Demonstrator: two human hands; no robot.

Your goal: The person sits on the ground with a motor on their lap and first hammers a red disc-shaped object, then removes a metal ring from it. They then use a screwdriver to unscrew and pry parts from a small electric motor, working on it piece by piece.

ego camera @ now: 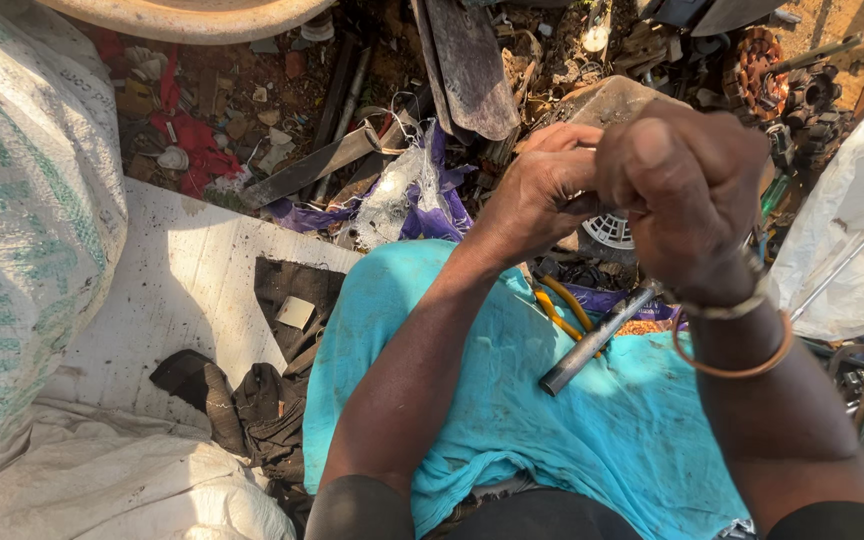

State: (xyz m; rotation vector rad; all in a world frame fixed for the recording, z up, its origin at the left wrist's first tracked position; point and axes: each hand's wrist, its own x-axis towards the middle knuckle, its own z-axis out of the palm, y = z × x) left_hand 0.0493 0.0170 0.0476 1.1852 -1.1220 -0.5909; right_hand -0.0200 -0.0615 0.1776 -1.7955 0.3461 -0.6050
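Metal, small and mostly hidden, sits pinched between both hands, left hand [537,190] and right hand [687,190] closed around it above the lap. Below them a grey metal rod [597,340] lies slantwise on turquoise cloth [512,410], nearer the right wrist, beside yellow-handled pliers [564,308].

small pale metal piece [584,203], pinched between fingers [552,180]

Turquoise cloth [552,420], yellow-handled pliers [562,305], grey metal rod [597,340], white sack with green print [22,200], red rag [187,140].
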